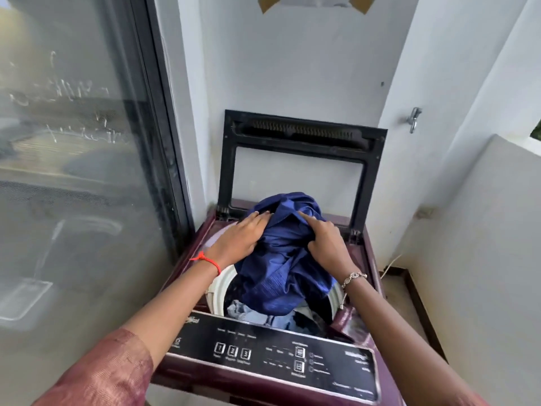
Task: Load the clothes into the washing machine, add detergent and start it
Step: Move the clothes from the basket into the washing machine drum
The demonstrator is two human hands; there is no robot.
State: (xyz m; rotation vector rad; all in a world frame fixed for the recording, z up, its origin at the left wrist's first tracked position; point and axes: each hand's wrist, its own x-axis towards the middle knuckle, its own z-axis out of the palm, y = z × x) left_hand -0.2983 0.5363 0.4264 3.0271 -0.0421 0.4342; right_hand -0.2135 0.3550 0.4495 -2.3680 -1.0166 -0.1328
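Observation:
A maroon top-loading washing machine (pixel 187 259) stands below me with its black-framed lid (pixel 301 136) raised against the wall. A bundled dark blue garment (pixel 284 271) bulges out of the white drum opening (pixel 219 288). My left hand (pixel 243 238) lies on the bundle's left side with fingers stretched flat. My right hand (pixel 325 244) grips a fold on its right side, thumb tucked into the cloth. Pale blue clothes (pixel 248 313) lie deeper in the drum. The black control panel (pixel 272 356) runs along the front edge.
A glass sliding door (pixel 82 171) with a dark frame fills the left. White walls close in behind and to the right, with a metal tap (pixel 413 118) on the right wall. A low parapet wall (pixel 483 230) stands at right, beside a narrow floor strip.

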